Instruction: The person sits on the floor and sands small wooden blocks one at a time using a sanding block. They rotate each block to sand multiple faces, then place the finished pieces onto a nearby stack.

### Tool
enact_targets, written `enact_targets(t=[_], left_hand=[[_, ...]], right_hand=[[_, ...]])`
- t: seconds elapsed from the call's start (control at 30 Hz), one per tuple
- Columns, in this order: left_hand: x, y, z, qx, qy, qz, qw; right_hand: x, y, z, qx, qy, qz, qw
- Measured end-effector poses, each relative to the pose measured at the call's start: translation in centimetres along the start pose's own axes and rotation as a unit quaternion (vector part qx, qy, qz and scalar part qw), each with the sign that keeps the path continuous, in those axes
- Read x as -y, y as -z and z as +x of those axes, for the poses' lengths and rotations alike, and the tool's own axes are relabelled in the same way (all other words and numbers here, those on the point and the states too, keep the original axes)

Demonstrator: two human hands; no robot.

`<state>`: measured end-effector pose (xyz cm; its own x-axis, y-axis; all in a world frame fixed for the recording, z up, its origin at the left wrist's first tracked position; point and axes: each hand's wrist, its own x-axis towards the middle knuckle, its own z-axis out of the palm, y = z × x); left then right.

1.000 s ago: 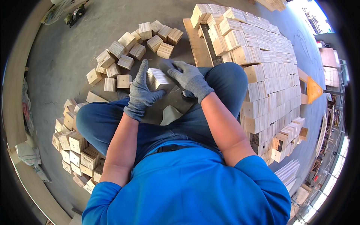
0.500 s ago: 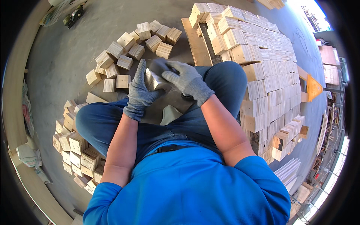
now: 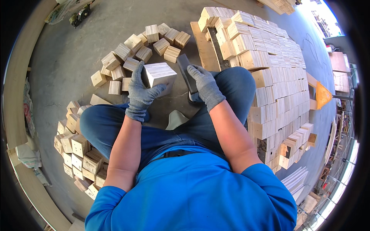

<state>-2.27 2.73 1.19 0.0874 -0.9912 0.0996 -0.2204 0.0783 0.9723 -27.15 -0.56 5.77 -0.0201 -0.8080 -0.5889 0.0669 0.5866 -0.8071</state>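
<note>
The block stack (image 3: 283,86) stands right of the held block (image 3: 158,75), its close rows probably keeping it stable; the side pile (image 3: 81,148) lies lower left of the held block; the loose blocks (image 3: 133,43) lie above and left of it, apparently within reach; the left hand (image 3: 142,94) grasps the held block, which sits between its spread fingers, likely to leave the striped top exposed; the right hand (image 3: 204,84) clasps the dark bar (image 3: 186,73), upper end projecting past the fingers, just right of the held block, not touching.
</note>
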Motion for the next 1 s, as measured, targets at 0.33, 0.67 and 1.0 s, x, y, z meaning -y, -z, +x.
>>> enact_targets(t=[0.33,0.67,1.0], left_hand=[[2.3,-1.8,0.6,-0.062,0.098,0.015,0.993],[0.1,0.1,1.2,0.014,0.231,-0.271,0.934],[2.2,0.3,1.1,0.061,0.284,-0.329,0.899]], right_hand=[[-7.3,-2.5,3.0,-0.011,-0.070,0.149,0.986],[-7.4,-1.1,4.9,0.012,-0.164,0.203,0.965],[-6.5,-2.4,3.8,0.023,-0.174,0.313,0.933]])
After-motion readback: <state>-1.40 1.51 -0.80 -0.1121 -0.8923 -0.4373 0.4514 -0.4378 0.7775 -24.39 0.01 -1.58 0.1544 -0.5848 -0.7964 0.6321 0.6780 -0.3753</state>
